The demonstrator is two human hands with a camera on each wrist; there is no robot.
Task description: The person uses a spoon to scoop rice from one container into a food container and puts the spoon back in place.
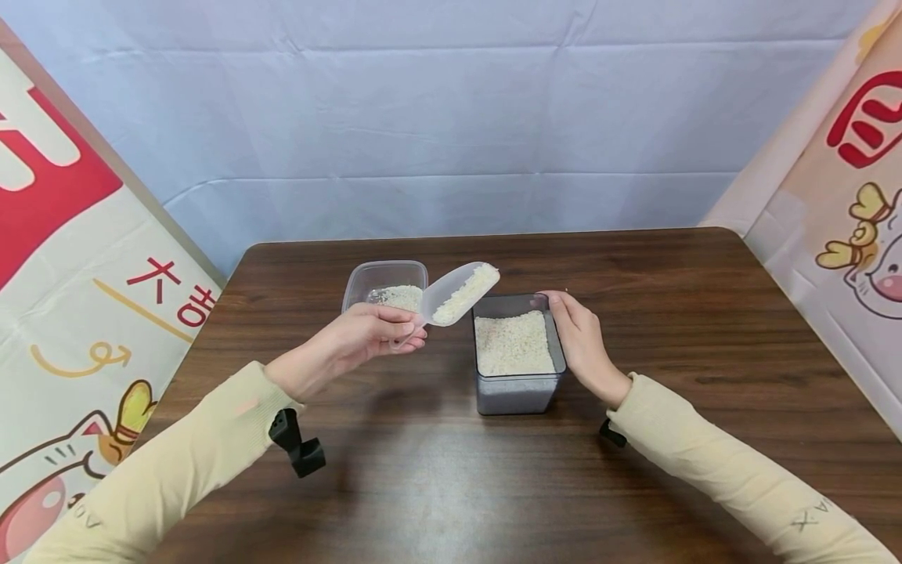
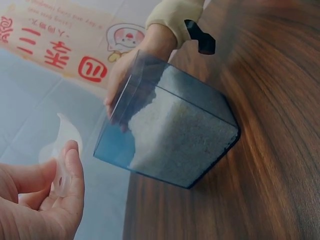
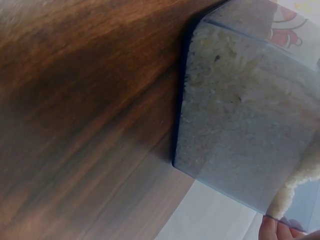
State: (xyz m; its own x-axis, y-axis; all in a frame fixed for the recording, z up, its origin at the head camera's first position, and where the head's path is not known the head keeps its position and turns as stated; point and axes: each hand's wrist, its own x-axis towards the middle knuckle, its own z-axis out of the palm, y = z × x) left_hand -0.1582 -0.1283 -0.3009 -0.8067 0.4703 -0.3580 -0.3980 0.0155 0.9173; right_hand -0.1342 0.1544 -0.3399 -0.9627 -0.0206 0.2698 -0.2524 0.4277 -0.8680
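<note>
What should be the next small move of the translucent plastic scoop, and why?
The left grip should perhaps carry the scoop slightly left, without tipping, over the clear square plastic container: the scoop holds white rice, that container shows only a little, while the dark grey rectangular plastic box holds much more.

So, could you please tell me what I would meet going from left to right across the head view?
Left banner → left hand → scoop → bin → right hand → right banner.
</note>
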